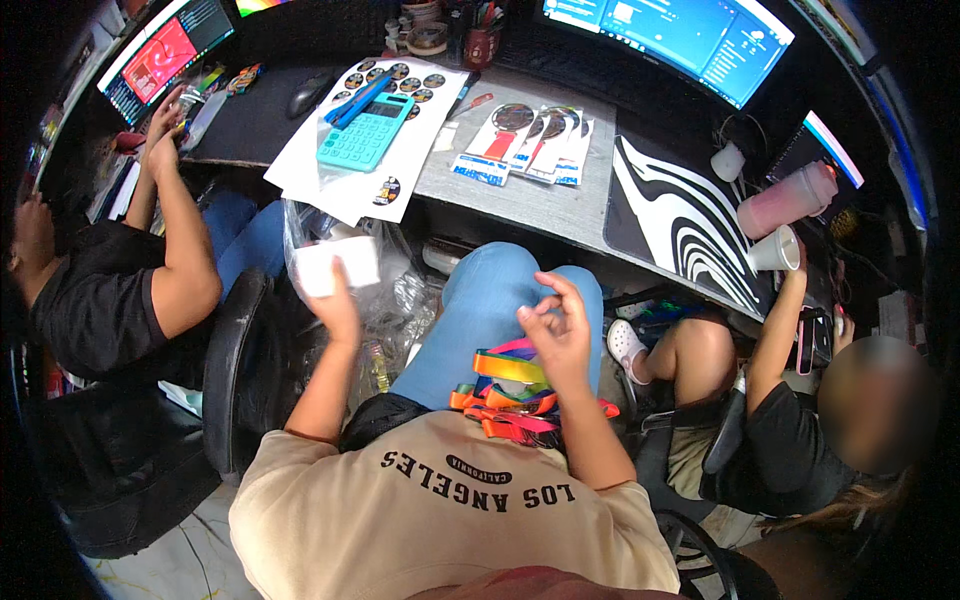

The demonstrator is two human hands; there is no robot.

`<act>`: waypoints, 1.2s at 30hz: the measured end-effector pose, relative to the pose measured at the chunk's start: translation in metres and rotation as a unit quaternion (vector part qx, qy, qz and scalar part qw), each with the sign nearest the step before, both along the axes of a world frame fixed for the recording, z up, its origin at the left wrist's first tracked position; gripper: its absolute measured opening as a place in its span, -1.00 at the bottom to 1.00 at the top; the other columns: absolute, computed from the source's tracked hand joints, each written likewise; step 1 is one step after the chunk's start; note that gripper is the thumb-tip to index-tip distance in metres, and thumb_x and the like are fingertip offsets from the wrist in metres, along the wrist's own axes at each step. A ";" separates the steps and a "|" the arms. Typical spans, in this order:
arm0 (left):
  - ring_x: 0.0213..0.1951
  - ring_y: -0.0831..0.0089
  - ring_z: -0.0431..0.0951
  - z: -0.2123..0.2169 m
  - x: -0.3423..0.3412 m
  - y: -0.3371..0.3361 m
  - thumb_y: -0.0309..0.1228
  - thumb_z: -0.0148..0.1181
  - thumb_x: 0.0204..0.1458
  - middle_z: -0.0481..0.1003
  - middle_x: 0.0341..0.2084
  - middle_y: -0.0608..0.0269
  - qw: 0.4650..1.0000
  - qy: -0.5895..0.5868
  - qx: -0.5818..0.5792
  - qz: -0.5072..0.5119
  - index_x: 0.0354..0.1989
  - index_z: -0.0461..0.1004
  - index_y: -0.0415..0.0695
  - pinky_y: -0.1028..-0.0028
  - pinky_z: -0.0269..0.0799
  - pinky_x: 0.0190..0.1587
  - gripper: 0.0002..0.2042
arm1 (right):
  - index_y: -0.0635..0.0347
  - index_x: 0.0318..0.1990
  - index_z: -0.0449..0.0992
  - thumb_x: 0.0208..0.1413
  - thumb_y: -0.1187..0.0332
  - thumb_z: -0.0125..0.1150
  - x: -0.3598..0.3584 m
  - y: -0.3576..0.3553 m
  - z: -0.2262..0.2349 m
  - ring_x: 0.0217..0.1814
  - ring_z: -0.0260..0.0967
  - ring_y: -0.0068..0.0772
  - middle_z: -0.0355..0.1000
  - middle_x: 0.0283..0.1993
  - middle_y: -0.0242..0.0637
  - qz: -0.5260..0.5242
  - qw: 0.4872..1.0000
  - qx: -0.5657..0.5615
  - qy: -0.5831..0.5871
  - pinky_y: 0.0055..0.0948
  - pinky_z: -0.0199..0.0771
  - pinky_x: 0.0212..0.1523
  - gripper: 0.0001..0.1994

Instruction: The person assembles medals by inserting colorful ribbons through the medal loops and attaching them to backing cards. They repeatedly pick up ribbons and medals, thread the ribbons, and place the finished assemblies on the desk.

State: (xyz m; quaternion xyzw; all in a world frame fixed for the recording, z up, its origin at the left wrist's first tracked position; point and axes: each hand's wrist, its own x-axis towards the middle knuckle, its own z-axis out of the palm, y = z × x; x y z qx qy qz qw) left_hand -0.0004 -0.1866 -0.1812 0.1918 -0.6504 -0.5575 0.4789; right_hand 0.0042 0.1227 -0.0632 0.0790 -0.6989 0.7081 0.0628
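My left hand point(336, 300) is closed on a white rectangular piece point(355, 262), paper or card by its look, held just off the desk's front edge. Beneath and around it hangs a clear plastic bag point(390, 305). My right hand point(558, 335) is raised over my lap with its fingers loosely bent and apart, and nothing shows in it. Close to that wrist, a bundle of colourful ribbons point(510, 370), with rainbow, orange and red bands, lies across my lap.
On the grey desk point(450, 180) lie printed sheets point(300, 185), a turquoise calculator point(368, 132) with blue pens, and several medal-pictured cards point(500, 140). A patterned mat point(680, 215) and pink bottle point(790, 198) are at right. Seated people flank me; the right one's hand touches a white cup point(775, 250).
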 end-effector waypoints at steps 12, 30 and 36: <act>0.19 0.10 0.29 -0.060 -0.089 -0.121 -0.09 0.20 0.13 0.19 0.26 -0.03 0.899 -0.094 0.406 -0.133 0.30 0.11 -0.22 0.20 0.25 0.18 -0.32 | 0.02 -0.14 0.61 -0.12 0.46 0.27 -0.157 -0.042 0.020 0.08 0.33 -0.06 0.45 0.03 -0.23 -0.106 0.831 0.461 0.294 -0.09 0.26 0.07 -0.69; 0.19 0.30 0.35 0.178 -0.046 0.110 -0.22 0.30 0.08 0.38 0.11 0.10 0.786 -0.064 0.175 -0.589 0.30 0.14 -0.19 0.32 0.22 0.23 -0.33 | 0.20 -0.35 0.65 -0.04 0.44 0.25 -0.106 -0.036 0.120 -0.35 0.44 -0.18 0.53 -0.41 -0.15 0.048 0.941 0.207 0.263 -0.30 0.42 -0.27 -0.89; 0.05 0.11 0.51 0.171 -0.045 0.149 -0.22 0.11 0.19 0.46 0.01 0.02 0.669 -0.033 0.419 -0.614 0.23 0.21 -0.19 0.14 0.48 0.09 -0.50 | 0.22 -0.22 0.63 0.02 0.41 0.30 -0.082 -0.008 0.099 -0.37 0.44 -0.38 0.56 -0.33 -0.20 -0.015 0.976 0.128 0.175 -0.43 0.43 -0.26 -0.83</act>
